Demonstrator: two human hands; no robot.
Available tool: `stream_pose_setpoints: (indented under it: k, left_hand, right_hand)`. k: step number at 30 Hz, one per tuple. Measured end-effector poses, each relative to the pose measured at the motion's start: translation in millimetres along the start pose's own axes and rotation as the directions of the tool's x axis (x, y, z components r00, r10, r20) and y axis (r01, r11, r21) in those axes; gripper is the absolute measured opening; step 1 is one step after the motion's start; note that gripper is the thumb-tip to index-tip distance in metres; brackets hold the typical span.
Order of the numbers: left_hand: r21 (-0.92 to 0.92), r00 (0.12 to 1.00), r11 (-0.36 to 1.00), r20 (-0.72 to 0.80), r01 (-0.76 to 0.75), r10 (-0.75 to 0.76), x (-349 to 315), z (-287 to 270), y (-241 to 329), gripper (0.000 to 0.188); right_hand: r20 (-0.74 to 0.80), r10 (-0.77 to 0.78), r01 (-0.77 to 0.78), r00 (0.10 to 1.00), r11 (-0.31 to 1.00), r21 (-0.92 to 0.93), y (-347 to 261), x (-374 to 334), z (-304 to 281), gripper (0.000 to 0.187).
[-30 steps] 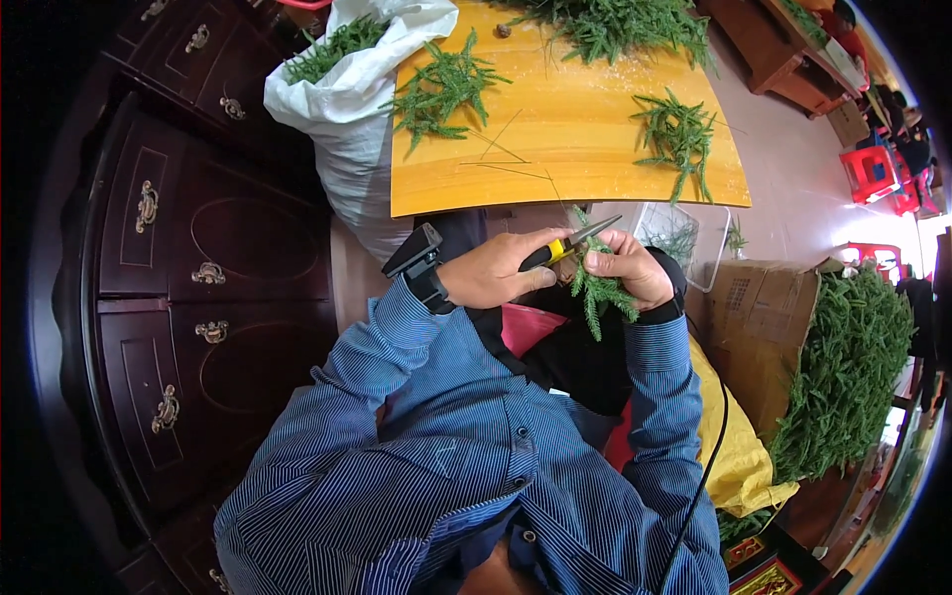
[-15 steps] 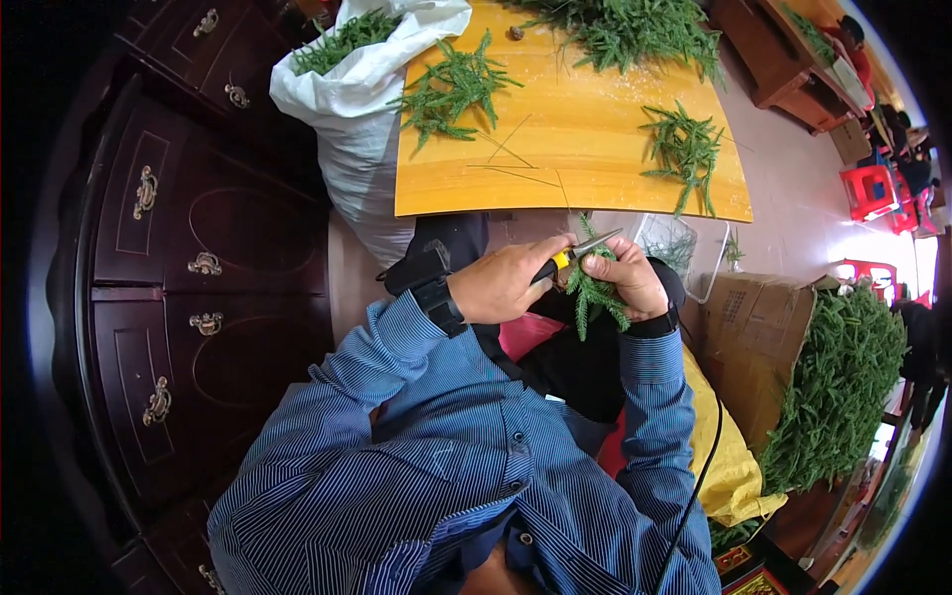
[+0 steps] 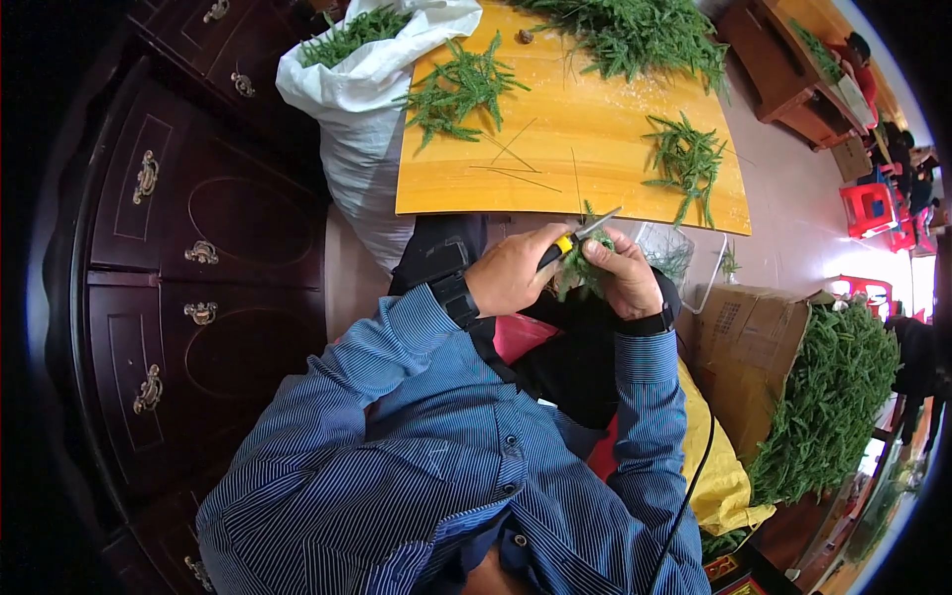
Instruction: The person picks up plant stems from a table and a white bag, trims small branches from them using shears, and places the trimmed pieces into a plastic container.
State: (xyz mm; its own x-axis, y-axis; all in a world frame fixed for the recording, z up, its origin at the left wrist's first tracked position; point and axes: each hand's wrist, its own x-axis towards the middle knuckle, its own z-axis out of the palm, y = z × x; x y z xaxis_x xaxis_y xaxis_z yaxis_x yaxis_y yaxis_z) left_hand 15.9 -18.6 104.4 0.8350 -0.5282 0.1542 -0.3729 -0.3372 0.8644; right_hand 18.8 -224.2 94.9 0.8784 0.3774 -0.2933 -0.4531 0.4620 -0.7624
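My left hand (image 3: 508,272) is closed around long-nose pliers (image 3: 565,244) with black and yellow grips. Their grey metal tip points up and right, over a green artificial pine sprig (image 3: 575,283). My right hand (image 3: 633,282) pinches this sprig between thumb and fingers, right beside the pliers' tip. A thin dark wire rises from the sprig toward the table edge. Both hands are close together over my lap, just off the near edge of the yellow table (image 3: 466,196). Fingers and needles hide where the tip meets the sprig.
On the table lie loose sprigs (image 3: 686,159), thin wires (image 3: 521,178) and a large green heap (image 3: 635,35). A white sack (image 3: 357,129) of greenery stands at the left, before dark cabinets (image 3: 238,228). To my right are a clear plastic bin (image 3: 706,268) and a cardboard box (image 3: 744,342) overflowing with sprigs.
The held sprig has turned, so its lower branches no longer hang down as far. The pliers' tip has tilted a little more upward. Both hands remain close together.
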Motion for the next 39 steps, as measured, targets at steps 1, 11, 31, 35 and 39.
stream_pose_setpoints:
  k: [1, 11, 31, 35, 39]
  left_hand:
    - [-0.004, 0.999, 1.0, -0.032, 0.005, -0.005, 1, 1, -1, 0.04]
    - [0.062, 0.991, 0.998, -0.135, 0.023, -0.014, 2, 2, 8, 0.037]
    - [0.115, 0.998, 0.993, 0.069, -0.021, 0.013, -7, -6, 5, 0.046]
    - [0.142, 0.988, 0.99, 0.153, 0.015, -0.037, -13, -9, 3, 0.05]
    - [0.12, 0.987, 0.993, 0.162, -0.008, -0.011, -16, -10, 4, 0.051]
  right_hand:
    - [-0.003, -0.004, 0.004, 1.0, 1.0, 0.026, 1, 0, 1, 0.022]
    - [-0.011, 0.028, -0.028, 1.0, 0.999, 0.03, 0, -1, 2, 0.017]
    - [-0.03, 0.101, -0.099, 0.994, 0.993, 0.071, -4, -6, 0, 0.005]
    - [-0.002, 0.118, -0.118, 0.993, 0.992, 0.049, 1, -4, -3, 0.006]
    - [0.034, 0.147, -0.149, 0.989, 0.988, 0.045, 4, -4, -5, 0.008]
